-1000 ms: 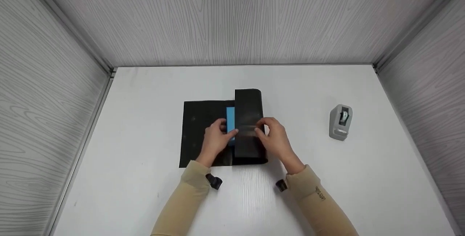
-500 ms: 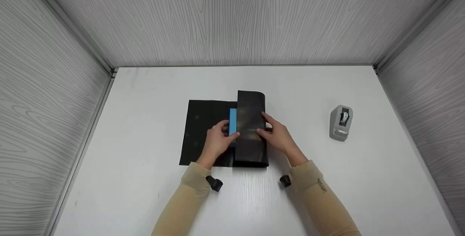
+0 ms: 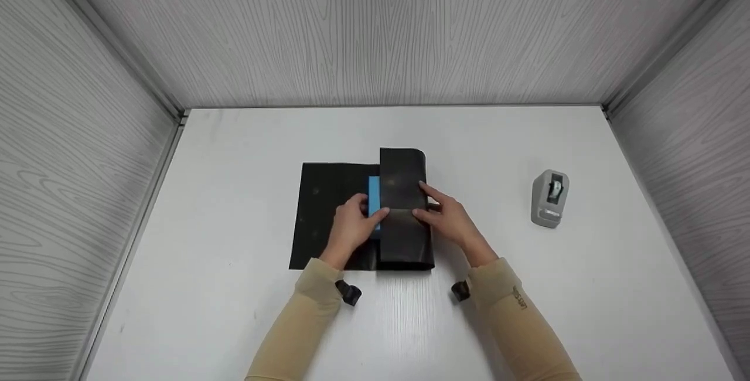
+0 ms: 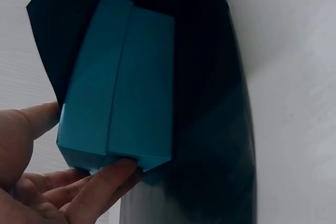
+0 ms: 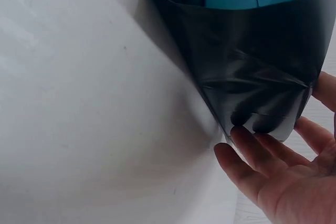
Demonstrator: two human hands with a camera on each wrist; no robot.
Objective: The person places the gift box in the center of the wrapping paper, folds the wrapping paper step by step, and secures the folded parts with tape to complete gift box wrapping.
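Note:
A blue box (image 4: 142, 77) with a lid seam lies on a sheet of black paper (image 3: 328, 211). The sheet's right part is folded up and over the box as a flap (image 3: 402, 176), hiding most of it in the head view. My left hand (image 3: 351, 223) grips the box, fingers curled at its end and side, thumb at the flap's edge. My right hand (image 3: 448, 223) rests on the rounded fold, thumb on top and fingers spread along the side. In the right wrist view those extended fingers (image 5: 257, 153) press the creased black paper. A faint line crosses the flap between the thumbs.
A grey tape dispenser (image 3: 549, 199) with a roll in it stands to the right on the white table (image 3: 234, 322). Wood-grain panels (image 3: 375, 35) close off the back and both sides.
My right hand has spread from a pinch over a thin clear strip on the flap to a hold along the fold. Paper and box have shifted slightly; the left hand keeps its grip.

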